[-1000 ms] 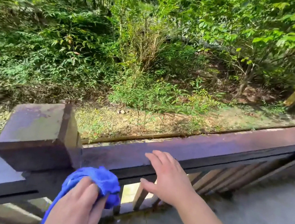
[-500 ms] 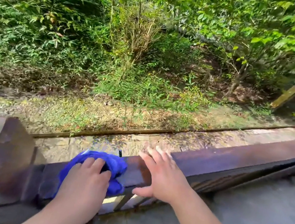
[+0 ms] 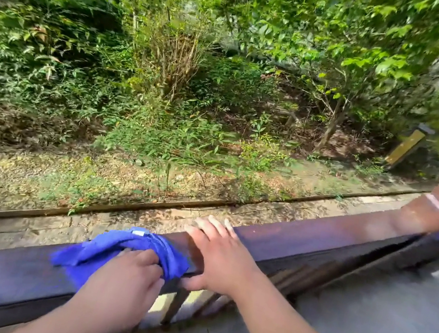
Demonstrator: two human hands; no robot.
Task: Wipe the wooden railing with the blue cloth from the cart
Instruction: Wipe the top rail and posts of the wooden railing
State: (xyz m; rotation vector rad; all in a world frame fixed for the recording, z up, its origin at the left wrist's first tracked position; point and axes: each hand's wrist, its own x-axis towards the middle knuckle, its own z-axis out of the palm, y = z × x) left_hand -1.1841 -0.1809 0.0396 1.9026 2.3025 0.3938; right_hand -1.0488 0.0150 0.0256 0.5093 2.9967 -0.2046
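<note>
Cloth (image 3: 127, 250) on the railing (image 3: 302, 239).
My left hand (image 3: 119, 280) squeezes the blue bunch; it sticks out past my fingers. My right hand (image 3: 221, 257) lies open beside it.

The wooden railing (image 3: 302, 239) is cut off by the picture's edge at both ends, and its right end is blurred. The blue cloth (image 3: 121, 249) hides the railing top under it, and the left hand (image 3: 119, 280) covers part of the cloth. Below the railing, the balusters (image 3: 176, 305) are mostly hidden by both forearms. Beyond the railing's right end, a yellow post (image 3: 406, 146) is too blurred to identify.
</note>
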